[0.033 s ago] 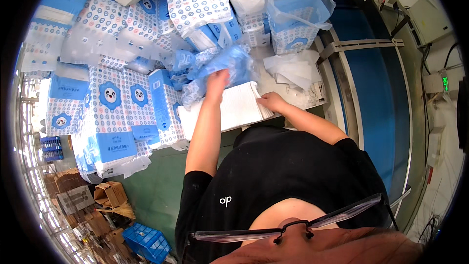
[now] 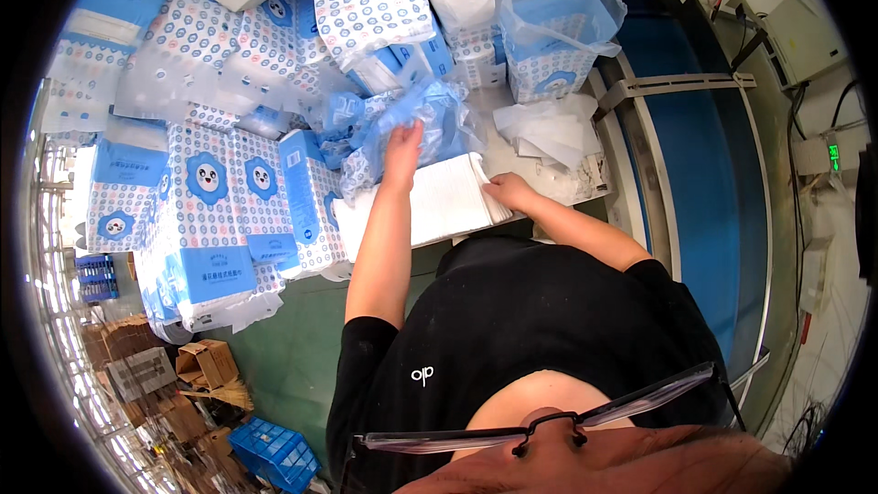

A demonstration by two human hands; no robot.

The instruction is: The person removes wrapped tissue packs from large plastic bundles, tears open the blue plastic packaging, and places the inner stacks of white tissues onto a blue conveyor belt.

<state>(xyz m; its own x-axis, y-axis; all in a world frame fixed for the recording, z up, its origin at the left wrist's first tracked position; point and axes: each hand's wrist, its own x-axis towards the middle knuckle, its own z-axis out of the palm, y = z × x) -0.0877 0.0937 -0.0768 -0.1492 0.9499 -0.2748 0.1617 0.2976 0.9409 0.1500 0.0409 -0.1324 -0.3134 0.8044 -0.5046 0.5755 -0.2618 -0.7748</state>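
A thick stack of white folded paper tissues (image 2: 448,197) lies at the table's near edge, in front of my body. My right hand (image 2: 510,192) is closed on its right end, fingertips against the side of the paper. Beyond the stack is a crumpled, see-through blue plastic bag (image 2: 444,123). My left hand (image 2: 403,154) reaches over the stack's left part, its fingers closed on the near side of this bag. The bag hides some of the fingertips.
Printed tissue packs (image 2: 206,187) are piled on the left and at the back. An opened clear bag (image 2: 562,27) stands at the back right, near loose white sheets (image 2: 553,133). A blue conveyor belt (image 2: 700,183) runs along the right. A blue crate (image 2: 273,453) sits on the floor.
My left hand has shifted slightly left and away from me. The blue plastic bag has been pulled into a different shape, and my right hand stays at the stack's end.
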